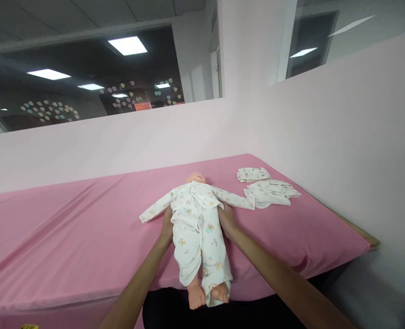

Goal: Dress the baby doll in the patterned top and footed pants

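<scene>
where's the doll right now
In the head view, the doll lies low centre on the pink sheet, between the left hand and right hand.

Single head cam, facing forward and down
Pretty close, looking over the pink table [86, 237] from its near edge.

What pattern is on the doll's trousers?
The trousers are white with small coloured pictures, shown in the head view.
</scene>
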Motion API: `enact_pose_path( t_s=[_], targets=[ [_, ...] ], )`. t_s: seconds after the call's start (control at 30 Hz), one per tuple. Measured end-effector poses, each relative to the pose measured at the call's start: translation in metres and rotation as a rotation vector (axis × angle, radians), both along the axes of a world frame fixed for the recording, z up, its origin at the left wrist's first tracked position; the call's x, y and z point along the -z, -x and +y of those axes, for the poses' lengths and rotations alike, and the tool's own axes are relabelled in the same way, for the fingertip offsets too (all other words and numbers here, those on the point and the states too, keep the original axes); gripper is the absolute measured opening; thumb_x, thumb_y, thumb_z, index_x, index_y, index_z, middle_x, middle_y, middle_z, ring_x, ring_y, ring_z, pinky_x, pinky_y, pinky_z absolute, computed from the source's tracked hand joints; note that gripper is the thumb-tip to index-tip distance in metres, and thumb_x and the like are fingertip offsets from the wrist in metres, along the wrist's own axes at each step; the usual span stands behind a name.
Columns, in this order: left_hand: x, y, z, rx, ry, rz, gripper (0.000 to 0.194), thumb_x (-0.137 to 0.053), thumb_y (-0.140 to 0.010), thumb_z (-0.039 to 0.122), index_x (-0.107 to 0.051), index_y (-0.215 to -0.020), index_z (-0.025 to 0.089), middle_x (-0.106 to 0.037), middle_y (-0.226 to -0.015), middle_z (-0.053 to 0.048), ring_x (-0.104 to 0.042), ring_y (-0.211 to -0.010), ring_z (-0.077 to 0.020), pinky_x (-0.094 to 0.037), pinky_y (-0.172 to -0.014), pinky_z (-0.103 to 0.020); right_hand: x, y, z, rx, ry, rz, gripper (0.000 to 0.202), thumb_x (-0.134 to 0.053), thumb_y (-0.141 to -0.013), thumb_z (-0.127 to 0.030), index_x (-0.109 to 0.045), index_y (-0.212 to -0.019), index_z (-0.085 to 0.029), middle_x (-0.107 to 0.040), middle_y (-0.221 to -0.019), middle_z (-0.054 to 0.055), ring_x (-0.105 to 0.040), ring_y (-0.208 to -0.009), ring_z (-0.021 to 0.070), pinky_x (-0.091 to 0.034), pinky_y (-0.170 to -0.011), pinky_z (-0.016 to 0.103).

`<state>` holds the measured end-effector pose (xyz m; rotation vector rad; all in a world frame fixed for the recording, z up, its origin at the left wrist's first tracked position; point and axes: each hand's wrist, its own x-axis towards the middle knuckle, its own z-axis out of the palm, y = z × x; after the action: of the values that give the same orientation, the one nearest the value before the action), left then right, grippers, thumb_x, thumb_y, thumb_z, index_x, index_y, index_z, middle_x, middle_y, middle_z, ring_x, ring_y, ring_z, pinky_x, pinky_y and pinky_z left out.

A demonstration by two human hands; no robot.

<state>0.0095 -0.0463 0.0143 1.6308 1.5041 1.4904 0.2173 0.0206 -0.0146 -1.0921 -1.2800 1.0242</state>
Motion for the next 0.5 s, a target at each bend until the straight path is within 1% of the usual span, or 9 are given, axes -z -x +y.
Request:
enact_pose_path(
  t_s=[0.07,0.13,0.2,0.27,0.3,0.37,0.43,0.5],
  targets=[
    [-0.002,0.007,-0.001,0.024,-0.003,0.071,0.043,-0.052,-0.086,0.044,-0.056,-0.12,0.018,-0.059,-0.132,-0.014,-0.055,-0.121,-0.0291,-0.048,-0.098,-0.042,0.002,-0.002,0.001,0.024,-0.017,-0.026,0.03,-0.051,-0.084,-0.044,-0.066,-0.084,-0.018,-0.073,-0.083,0.008,-0.065,-0.075,0.0227,-0.049,-0.059,0.03],
    [-0.004,0.016,-0.003,0.093,0.021,0.215,0.046,-0.058,-0.081,0.044,-0.06,-0.119,0.019,-0.059,-0.133,-0.013,-0.054,-0.123,-0.0314,-0.045,-0.101,-0.044,0.003,-0.003,0.002,0.06,-0.03,-0.1,0.027,-0.051,-0.082,-0.042,-0.062,-0.074,-0.019,-0.071,-0.076,0.007,-0.062,-0.07,0.0216,-0.045,-0.055,0.029],
    [-0.008,0.024,-0.005,0.187,0.03,0.345,0.041,-0.063,-0.076,0.042,-0.065,-0.111,0.021,-0.062,-0.13,-0.012,-0.055,-0.123,-0.0338,-0.043,-0.103,-0.045,0.002,-0.004,0.001,0.085,-0.037,-0.157,0.023,-0.052,-0.08,-0.037,-0.057,-0.066,-0.02,-0.068,-0.07,0.006,-0.059,-0.065,0.0202,-0.042,-0.052,0.028],
    [-0.012,0.03,-0.006,0.26,0.036,0.408,0.034,-0.064,-0.074,0.037,-0.069,-0.104,0.023,-0.065,-0.126,-0.011,-0.058,-0.119,-0.0344,-0.044,-0.102,-0.044,0.0,-0.005,0.0,0.087,-0.046,-0.178,0.02,-0.052,-0.079,-0.033,-0.053,-0.063,-0.021,-0.066,-0.067,0.004,-0.057,-0.063,0.0192,-0.039,-0.052,0.027],
    [-0.014,0.032,-0.006,0.271,0.053,0.419,0.032,-0.064,-0.073,0.034,-0.069,-0.102,0.023,-0.067,-0.123,-0.011,-0.06,-0.116,-0.0343,-0.046,-0.099,-0.044,-0.002,-0.006,-0.001,0.083,-0.057,-0.192,0.019,-0.052,-0.078,-0.032,-0.052,-0.062,-0.021,-0.065,-0.066,0.004,-0.056,-0.062,0.019,-0.038,-0.052,0.027],
    [-0.017,0.034,-0.008,0.231,0.117,0.438,0.028,-0.062,-0.073,0.03,-0.068,-0.1,0.024,-0.07,-0.114,-0.011,-0.064,-0.107,-0.0341,-0.049,-0.091,-0.042,-0.005,-0.011,-0.004,0.082,-0.097,-0.261,0.019,-0.051,-0.079,-0.031,-0.05,-0.063,-0.022,-0.063,-0.065,0.002,-0.055,-0.062,0.0184,-0.035,-0.052,0.027],
    [-0.018,0.034,-0.013,0.149,0.168,0.465,0.026,-0.056,-0.076,0.027,-0.066,-0.099,0.024,-0.072,-0.106,-0.01,-0.065,-0.099,-0.0334,-0.049,-0.084,-0.041,-0.007,-0.019,-0.008,0.095,-0.155,-0.374,0.016,-0.051,-0.081,-0.03,-0.048,-0.066,-0.023,-0.061,-0.066,0.001,-0.054,-0.062,0.0181,-0.033,-0.052,0.026],
    [-0.018,0.032,-0.022,0.059,0.168,0.463,0.029,-0.05,-0.078,0.023,-0.063,-0.104,0.024,-0.071,-0.106,-0.009,-0.065,-0.098,-0.0315,-0.048,-0.08,-0.038,-0.007,-0.028,-0.014,0.079,-0.213,-0.483,0.01,-0.05,-0.082,-0.027,-0.047,-0.073,-0.023,-0.06,-0.069,0.0,-0.054,-0.063,0.0181,-0.032,-0.053,0.026]
  ],
)
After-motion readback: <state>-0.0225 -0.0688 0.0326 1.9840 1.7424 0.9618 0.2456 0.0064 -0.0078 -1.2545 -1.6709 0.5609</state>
